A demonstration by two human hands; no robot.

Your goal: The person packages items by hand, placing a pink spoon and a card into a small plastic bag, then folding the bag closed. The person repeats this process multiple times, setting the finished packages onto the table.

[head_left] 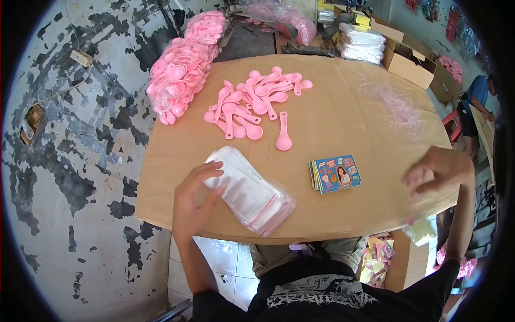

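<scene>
My left hand (194, 196) is at the left edge of a stack of clear plastic bags (249, 193), fingers apart and fingertips over the stack. Over the table's right side, my right hand (442, 169) is raised, slightly blurred, its fingers loosely bent and apart. Below it, past the table edge, a blurred clear packet (421, 232) with something pale yellow and pink inside is in the air. A small stack of blue printed cards (337, 174) lies between the hands. One pink spoon (283, 134) lies apart from a heap of pink spoons (255, 102).
Bagged pink spoons (179, 78) lean by the wall at the back left. An open cardboard box (410, 64) and stacked plastic packs (362, 43) stand behind. Thin plastic strands (399, 107) lie on the right. A box of packets (377, 260) is below. Another person (475, 110) sits far right.
</scene>
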